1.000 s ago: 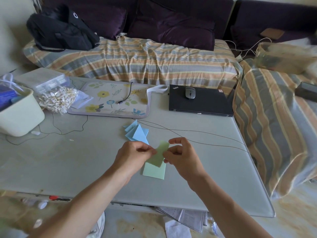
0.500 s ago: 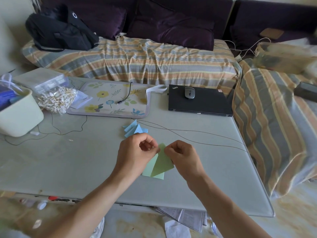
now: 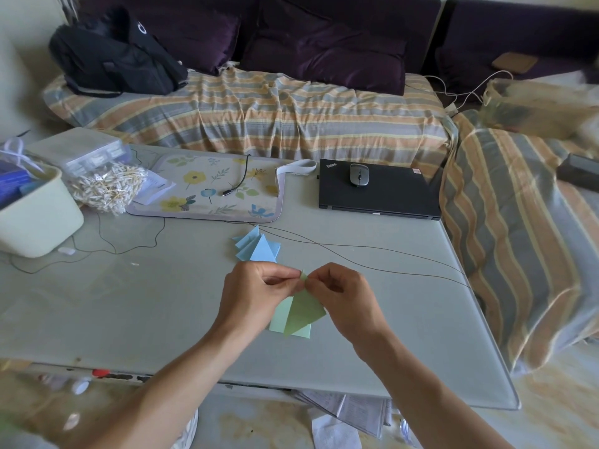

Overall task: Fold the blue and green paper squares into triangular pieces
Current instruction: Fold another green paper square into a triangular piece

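Near the front edge of the table [image 3: 129, 319], the left hand [image 3: 256, 294] and right hand [image 3: 343, 299] pinch the top corner of a folded green paper [image 3: 304, 311], which hangs between them over flat green squares [image 3: 280, 319]. Folded blue pieces [image 3: 257, 247] lie just behind.

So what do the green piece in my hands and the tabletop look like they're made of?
Green piece: thin matte paper, judging by its sharp fold line and flat, dull colour. Tabletop: probably frosted glass or a glossy laminate; it is smooth with a soft sheen and a rounded edge.
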`<control>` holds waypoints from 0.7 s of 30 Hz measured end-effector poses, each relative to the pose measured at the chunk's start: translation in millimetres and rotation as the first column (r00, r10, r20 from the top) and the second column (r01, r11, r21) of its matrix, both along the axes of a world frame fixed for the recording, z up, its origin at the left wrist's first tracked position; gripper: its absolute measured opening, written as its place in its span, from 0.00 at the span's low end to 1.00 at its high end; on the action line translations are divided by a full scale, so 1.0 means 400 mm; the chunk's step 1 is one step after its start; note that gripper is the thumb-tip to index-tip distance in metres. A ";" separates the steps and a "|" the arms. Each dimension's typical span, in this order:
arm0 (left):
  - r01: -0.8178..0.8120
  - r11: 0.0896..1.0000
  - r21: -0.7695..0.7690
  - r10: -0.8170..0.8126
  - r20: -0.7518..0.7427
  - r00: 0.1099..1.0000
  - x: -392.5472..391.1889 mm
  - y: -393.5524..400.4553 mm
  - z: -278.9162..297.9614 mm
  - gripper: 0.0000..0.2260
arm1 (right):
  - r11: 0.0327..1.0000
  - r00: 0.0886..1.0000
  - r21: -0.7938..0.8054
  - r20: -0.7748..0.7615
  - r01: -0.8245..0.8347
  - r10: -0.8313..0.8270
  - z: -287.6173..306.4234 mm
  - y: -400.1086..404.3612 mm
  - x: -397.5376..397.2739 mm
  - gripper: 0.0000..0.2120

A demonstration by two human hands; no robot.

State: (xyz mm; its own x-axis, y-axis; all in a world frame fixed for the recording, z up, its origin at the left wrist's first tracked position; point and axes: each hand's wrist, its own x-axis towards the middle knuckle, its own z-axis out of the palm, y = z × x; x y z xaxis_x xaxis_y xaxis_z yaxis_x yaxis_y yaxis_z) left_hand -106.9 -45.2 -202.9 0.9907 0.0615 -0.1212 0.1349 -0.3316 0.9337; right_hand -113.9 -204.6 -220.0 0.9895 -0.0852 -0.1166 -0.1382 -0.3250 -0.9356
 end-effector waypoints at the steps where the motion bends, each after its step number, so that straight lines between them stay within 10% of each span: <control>1: -0.004 1.000 0.003 0.004 -0.004 1.000 0.000 -0.001 -0.001 0.06 | 1.000 1.000 -0.003 -0.001 -0.001 0.001 -0.001 0.000 -0.001 0.07; 21: -0.086 0.995 -0.056 0.082 -0.072 0.994 0.020 0.008 -0.018 0.02 | 0.999 0.999 -0.024 -0.041 -0.028 0.027 0.005 0.004 0.003 0.06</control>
State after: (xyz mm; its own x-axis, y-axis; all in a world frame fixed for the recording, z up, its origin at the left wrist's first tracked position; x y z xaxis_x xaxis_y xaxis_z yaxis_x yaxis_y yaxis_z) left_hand -98.9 -42.1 -209.9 0.9713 0.1354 -0.1954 0.2253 -0.2614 0.9386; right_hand -112.8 -203.1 -218.0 0.9860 -0.0609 -0.1554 -0.1669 -0.3518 -0.9211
